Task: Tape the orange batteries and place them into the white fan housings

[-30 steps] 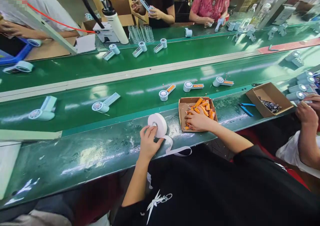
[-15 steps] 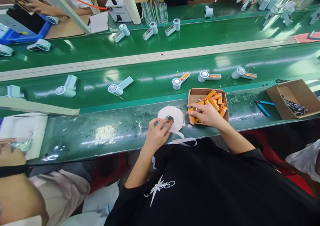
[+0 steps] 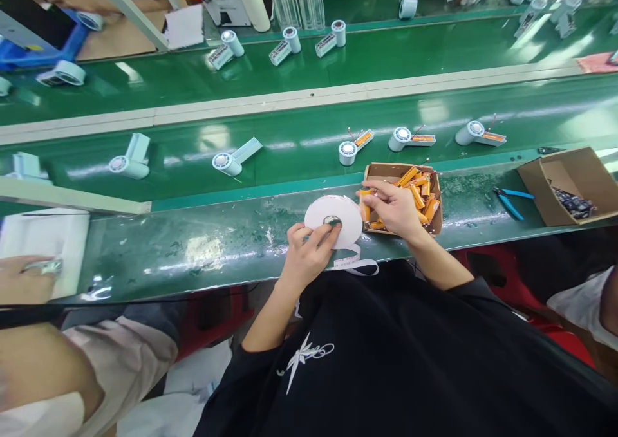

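We hold one orange battery (image 3: 365, 206) in our right hand (image 3: 391, 208), pinched between thumb and fingers — it is at the left side of the cardboard box (image 3: 438, 195), where more orange batteries lie. Our left hand (image 3: 309, 247) holds the white tape roll (image 3: 347, 215), with fingers at its centre hole, just beside the box. A loose strip hangs from the roll near the bench edge. Beyond the box — on the green belt (image 3: 290, 167) — lie pale blue fans (image 3: 347, 152). To the right are blue pliers (image 3: 512, 205).
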{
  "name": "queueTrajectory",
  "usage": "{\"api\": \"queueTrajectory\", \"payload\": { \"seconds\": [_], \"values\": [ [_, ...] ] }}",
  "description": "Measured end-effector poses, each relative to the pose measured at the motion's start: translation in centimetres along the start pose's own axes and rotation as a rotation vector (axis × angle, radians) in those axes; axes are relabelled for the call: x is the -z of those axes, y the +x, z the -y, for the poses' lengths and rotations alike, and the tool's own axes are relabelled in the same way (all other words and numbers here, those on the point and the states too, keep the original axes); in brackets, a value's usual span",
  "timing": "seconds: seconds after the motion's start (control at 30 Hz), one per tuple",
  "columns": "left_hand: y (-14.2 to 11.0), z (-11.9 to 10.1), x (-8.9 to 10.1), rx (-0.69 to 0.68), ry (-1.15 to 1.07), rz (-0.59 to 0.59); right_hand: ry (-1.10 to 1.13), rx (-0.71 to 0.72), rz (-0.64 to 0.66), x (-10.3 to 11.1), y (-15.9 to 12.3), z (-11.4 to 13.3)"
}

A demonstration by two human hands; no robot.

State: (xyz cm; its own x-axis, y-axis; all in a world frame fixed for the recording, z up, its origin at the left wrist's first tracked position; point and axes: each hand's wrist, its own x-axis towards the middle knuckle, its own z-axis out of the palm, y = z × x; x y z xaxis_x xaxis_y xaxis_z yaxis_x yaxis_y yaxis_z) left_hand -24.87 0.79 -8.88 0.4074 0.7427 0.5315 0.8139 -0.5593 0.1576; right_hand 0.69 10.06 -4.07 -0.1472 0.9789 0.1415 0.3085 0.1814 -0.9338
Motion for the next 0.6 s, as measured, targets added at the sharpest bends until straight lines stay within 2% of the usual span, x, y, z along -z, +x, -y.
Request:
{"api": "queueTrajectory", "payload": {
  "seconds": [0.07, 0.13, 0.2, 0.3, 0.37, 0.4, 0.47, 0.6],
  "values": [
    [0.1, -0.5, -0.1, 0.007, -0.018, -0.048, 0.13, 0.004, -0.17, -0.7, -0.5, -0.2],
    [0.3, -0.7, 0.1, 0.004, -0.005, -0.063, 0.162, 0.003, -0.204, -0.6, -0.7, 0.1],
    [0.4, -0.4, 0.7, -0.022, 0.023, -0.033, 0.096, -0.007, -0.078, 0.2, -0.5, 0.5],
    [0.9, 0.4, 1.6, -0.11, -0.023, 0.054, -0.052, -0.013, 0.209, 2.0, 0.4, 0.9],
    [1.3, 0.8, 2.0, -0.161, -0.061, 0.074, -0.079, -0.04, 0.305, 2.6, 1.1, 0.6],
    [1.5, 0.8, 2.0, -0.172, -0.06, 0.067, -0.053, -0.061, 0.306, 2.6, 1.3, 0.2],
    [1.7, 0.6, 1.8, -0.16, -0.041, 0.05, 0.064, -0.109, 0.192, 2.2, 1.8, -0.8],
    [1.7, -0.8, 0.9, -0.068, -0.042, 0.059, 0.369, -0.147, -0.236, 0.1, 2.3, -2.6]
  ]
}}
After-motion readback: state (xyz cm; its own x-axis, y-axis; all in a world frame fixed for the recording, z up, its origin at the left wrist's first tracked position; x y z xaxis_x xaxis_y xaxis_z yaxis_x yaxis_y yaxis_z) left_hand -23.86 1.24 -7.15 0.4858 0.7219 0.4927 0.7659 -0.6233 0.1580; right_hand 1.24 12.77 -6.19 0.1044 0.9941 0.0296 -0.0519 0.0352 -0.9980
